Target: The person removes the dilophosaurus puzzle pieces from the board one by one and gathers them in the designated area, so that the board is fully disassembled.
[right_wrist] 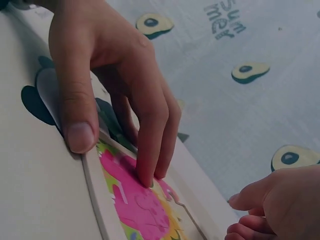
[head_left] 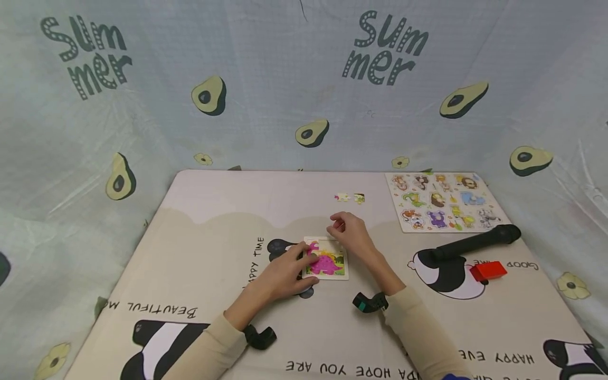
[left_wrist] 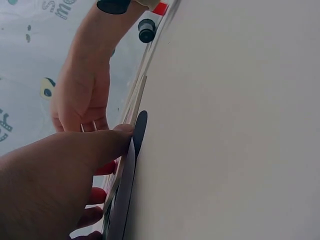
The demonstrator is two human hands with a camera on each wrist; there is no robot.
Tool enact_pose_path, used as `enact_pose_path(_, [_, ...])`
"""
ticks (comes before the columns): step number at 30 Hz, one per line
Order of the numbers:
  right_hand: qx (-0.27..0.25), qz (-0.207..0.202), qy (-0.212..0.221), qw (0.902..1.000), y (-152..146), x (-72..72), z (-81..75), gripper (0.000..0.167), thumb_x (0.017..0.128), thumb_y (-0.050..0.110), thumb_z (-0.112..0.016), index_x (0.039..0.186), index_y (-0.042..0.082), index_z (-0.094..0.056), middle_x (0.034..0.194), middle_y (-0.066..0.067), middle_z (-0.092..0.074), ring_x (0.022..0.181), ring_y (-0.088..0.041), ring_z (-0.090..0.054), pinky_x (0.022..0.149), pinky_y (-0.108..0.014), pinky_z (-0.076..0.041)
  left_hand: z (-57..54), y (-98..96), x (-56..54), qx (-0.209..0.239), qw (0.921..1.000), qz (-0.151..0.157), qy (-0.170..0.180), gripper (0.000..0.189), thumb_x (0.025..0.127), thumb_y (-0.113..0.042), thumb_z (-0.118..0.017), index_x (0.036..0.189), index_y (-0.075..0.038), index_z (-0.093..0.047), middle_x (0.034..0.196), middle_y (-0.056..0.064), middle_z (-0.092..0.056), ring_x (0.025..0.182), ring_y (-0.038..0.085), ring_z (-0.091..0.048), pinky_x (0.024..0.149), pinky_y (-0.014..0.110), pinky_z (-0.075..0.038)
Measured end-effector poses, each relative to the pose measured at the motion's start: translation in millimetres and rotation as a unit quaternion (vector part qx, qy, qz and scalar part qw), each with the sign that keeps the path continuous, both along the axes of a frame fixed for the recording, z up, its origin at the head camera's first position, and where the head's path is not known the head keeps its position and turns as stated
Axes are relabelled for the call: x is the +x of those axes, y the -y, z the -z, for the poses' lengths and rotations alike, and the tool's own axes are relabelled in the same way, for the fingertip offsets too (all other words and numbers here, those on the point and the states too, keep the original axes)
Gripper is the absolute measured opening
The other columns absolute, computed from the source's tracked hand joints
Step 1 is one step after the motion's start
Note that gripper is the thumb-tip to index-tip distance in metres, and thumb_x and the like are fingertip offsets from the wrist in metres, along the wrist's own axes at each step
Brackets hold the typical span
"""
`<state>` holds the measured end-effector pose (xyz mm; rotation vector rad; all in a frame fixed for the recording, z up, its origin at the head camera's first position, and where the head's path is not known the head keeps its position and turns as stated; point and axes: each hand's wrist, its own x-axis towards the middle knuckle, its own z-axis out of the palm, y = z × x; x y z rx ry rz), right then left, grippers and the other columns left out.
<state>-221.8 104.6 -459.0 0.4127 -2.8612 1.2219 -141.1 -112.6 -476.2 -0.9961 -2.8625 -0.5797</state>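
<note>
Presses dino jigsaw (head_left: 328,265) onto table (head_left: 199,243) w/ relaxed L hand (head_left: 287,272), not gripping, prob. to steady it. Holds R hand (head_left: 351,232) loosely curled, apparently empty, near jigsaw's far R corner. Has 2 loose pcs (head_left: 359,198) beyond, prob. for easy reach.

The puzzle (head_left: 326,263) shows a bright pink dinosaur among green and yellow, inside a cream frame. One loose piece (head_left: 342,197) is whitish with pink and green, the other (head_left: 359,198) yellow and dark green. Blue, purple, green and brown animals dot the white board (head_left: 444,205). The microphone (head_left: 477,243) is black, the block (head_left: 488,271) plain red, the sleeves (head_left: 423,327) beige. Black-and-white figures and black lettering pattern the cream worktop (head_left: 199,258); green avocados, yellowish flowers and grey-green lettering pattern the pale blue-grey cloth (head_left: 266,68).
</note>
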Motion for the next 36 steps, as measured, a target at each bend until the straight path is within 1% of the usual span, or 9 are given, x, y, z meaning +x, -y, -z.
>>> enact_pose_path(3, [0.005,-0.008,0.006,0.9999,3.7,2.5,-0.3,0.034,0.092,0.018,-0.072,0.119,-0.002,-0.066,0.093,-0.010,-0.064,0.083,-0.019,-0.058,0.073,-0.026,-0.052,0.7,1.7,2.2,0.007,1.0000,-0.001,-0.003,0.049,0.092,-0.043,-0.070,0.132,-0.016,-0.064,0.141,0.010,-0.052,0.125,0.025,-0.057,0.103,0.039,-0.052])
enact_pose_path(7, [0.012,-0.023,0.017,0.9995,8.6,6.7,0.1,0.031,0.092,0.018,-0.072,0.117,0.000,-0.067,0.091,-0.009,-0.064,0.082,-0.018,-0.057,0.074,-0.025,-0.051,1.8,4.0,5.2,0.017,0.9998,-0.008,-0.001,0.047,0.093,-0.041,-0.069,0.132,-0.014,-0.065,0.140,0.009,-0.054,0.122,0.023,-0.059,0.100,0.037,-0.054])
enact_pose_path(12, [0.024,-0.046,0.023,0.9984,14.3,11.5,1.4,0.025,0.091,0.015,-0.070,0.111,0.001,-0.070,0.088,-0.007,-0.064,0.080,-0.016,-0.055,0.073,-0.024,-0.049,3.1,5.7,6.1,0.030,0.9994,-0.010,-0.016,0.039,0.095,-0.037,-0.067,0.126,-0.013,-0.069,0.133,0.007,-0.059,0.115,0.020,-0.063,0.096,0.036,-0.055])
enact_pose_path(16, [0.039,-0.055,0.020,0.9975,16.8,14.6,2.1,0.020,0.091,0.014,-0.069,0.106,0.001,-0.072,0.085,-0.006,-0.063,0.078,-0.015,-0.054,0.071,-0.024,-0.048,3.2,5.8,5.6,0.033,0.9991,-0.008,-0.025,0.038,0.095,-0.036,-0.068,0.125,-0.013,-0.069,0.131,0.007,-0.060,0.112,0.020,-0.064,0.095,0.036,-0.055])
enact_pose_path(23, [0.067,-0.072,0.038,0.9945,20.4,19.6,0.3,0.015,0.091,0.017,-0.071,0.099,0.003,-0.073,0.083,-0.004,-0.064,0.075,-0.013,-0.053,0.066,-0.022,-0.046,0.8,5.0,5.5,0.035,0.9992,-0.004,-0.020,0.040,0.095,-0.035,-0.068,0.127,-0.012,-0.069,0.127,0.005,-0.061,0.110,0.018,-0.064,0.093,0.035,-0.056])
enact_pose_path(27, [0.081,-0.073,0.045,0.9931,22.7,19.9,1.1,0.014,0.092,0.017,-0.071,0.096,0.004,-0.073,0.082,-0.004,-0.064,0.073,-0.011,-0.053,0.064,-0.021,-0.046,-1.9,3.2,4.9,0.033,0.9993,-0.006,-0.017,0.039,0.094,-0.035,-0.069,0.126,-0.012,-0.069,0.125,0.006,-0.061,0.109,0.018,-0.064,0.093,0.035,-0.056])
enact_pose_path(36, [0.094,-0.079,0.036,0.9918,25.7,22.3,2.3,0.010,0.090,0.015,-0.074,0.090,0.005,-0.074,0.080,-0.003,-0.064,0.071,-0.010,-0.053,0.062,-0.019,-0.045,-5.7,0.8,2.5,0.017,0.9998,-0.011,0.007,0.036,0.093,-0.035,-0.071,0.120,-0.012,-0.072,0.115,0.002,-0.061,0.098,0.014,-0.062,0.086,0.031,-0.056])
